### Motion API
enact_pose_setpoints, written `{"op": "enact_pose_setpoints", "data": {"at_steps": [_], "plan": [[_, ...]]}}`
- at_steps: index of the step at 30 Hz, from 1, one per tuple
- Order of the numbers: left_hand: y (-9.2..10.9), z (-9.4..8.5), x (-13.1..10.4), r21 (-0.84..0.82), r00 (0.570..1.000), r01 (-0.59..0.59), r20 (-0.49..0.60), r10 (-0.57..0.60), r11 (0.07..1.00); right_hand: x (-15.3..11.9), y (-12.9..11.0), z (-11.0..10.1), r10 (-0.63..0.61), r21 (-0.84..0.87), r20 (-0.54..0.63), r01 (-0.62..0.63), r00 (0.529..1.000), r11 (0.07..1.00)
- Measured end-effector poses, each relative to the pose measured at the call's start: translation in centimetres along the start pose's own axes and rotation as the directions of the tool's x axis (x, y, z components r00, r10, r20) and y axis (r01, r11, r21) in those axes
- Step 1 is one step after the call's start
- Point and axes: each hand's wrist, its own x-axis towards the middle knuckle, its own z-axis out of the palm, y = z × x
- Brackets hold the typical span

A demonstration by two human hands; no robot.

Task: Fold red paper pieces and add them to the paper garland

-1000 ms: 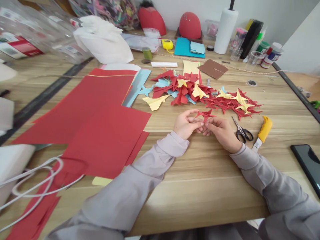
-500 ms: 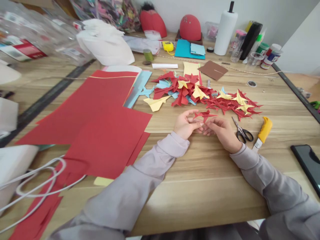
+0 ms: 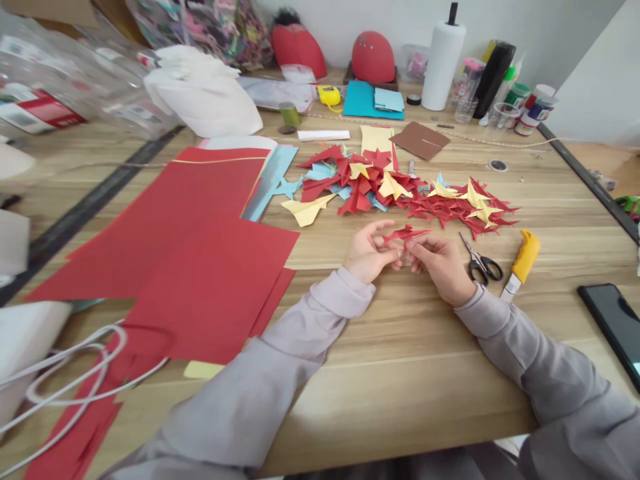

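Note:
Between my two hands is a small folded red paper plane [image 3: 406, 234], held above the table. My left hand [image 3: 369, 253] pinches it from the left with thumb and fingers. From the right, my right hand [image 3: 441, 262] grips its lower edge between thumb and forefinger. The fingertips partly cover the plane. Just beyond the hands lies a heap of folded paper planes [image 3: 356, 198], mostly red with some yellow and light blue ones. Black-handled scissors [image 3: 484, 266] and a yellow-handled utility knife [image 3: 525, 260] rest right of my right hand.
Large red paper sheets [image 3: 215, 287] spread over the left side, with a white cable [image 3: 107, 357] beside them. A phone [image 3: 613, 323] lies at the right edge. Along the back stand a white bottle [image 3: 443, 67], a teal sheet [image 3: 357, 100] and a tape measure [image 3: 329, 95].
The red paper plane has tilted in my fingers, its lower part now narrower to view. My right fingers have shifted slightly. The whole view has moved a little.

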Motion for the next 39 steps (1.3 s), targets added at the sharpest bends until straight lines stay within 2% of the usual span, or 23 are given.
{"op": "enact_pose_setpoints", "data": {"at_steps": [4,7,10,13,16,20,23,25,28,31,39], "plan": [[0.0,0.1,0.0,-0.030,0.999,0.024,-0.025,-0.024,0.999,0.1,-0.2,-0.3,0.049,0.058,-0.015,-0.048,0.999,0.997],[0.4,-0.1,0.1,-0.117,0.999,0.029,-0.026,-0.032,0.993,0.3,-0.2,-0.8,0.086,0.073,0.045,-0.089,0.995,0.993],[0.7,-0.6,0.1,-0.231,0.998,0.039,0.053,-0.027,0.972,0.5,-0.2,-1.3,0.105,0.039,0.113,-0.110,0.988,0.993],[0.8,-1.0,0.2,-0.282,0.992,0.053,0.124,-0.019,0.958,0.6,-0.2,-1.5,0.093,0.002,0.107,-0.094,0.990,0.996],[0.6,-0.9,0.1,-0.186,0.989,0.031,0.146,-0.003,0.982,0.6,-0.4,-1.5,0.087,-0.063,0.133,-0.079,0.987,0.995],[0.2,-0.6,0.0,0.007,0.986,-0.002,0.169,0.001,1.000,0.5,-0.9,-1.6,0.113,-0.151,0.258,-0.075,0.960,0.986],[0.1,-0.6,-0.1,0.059,0.984,0.001,0.175,-0.012,0.998,0.5,-0.9,-1.7,0.110,-0.168,0.298,-0.062,0.948,0.984],[0.0,-0.5,-0.1,0.027,0.990,-0.011,0.139,0.008,1.000,0.6,-0.7,-1.8,0.088,-0.122,0.265,-0.057,0.960,0.991],[-0.1,-0.5,0.1,-0.026,1.000,-0.010,-0.014,0.010,1.000,0.5,-0.3,-1.8,0.046,-0.005,0.174,-0.046,0.984,0.999],[-0.2,-0.4,0.3,-0.054,0.990,0.014,-0.139,-0.021,0.998,0.3,-0.1,-1.4,0.024,-0.008,0.124,-0.023,0.992,1.000],[-0.7,-0.4,0.4,-0.006,0.990,-0.009,-0.141,0.008,1.000,0.0,0.5,-0.3,-0.017,-0.198,0.107,0.039,0.994,0.979]]}}
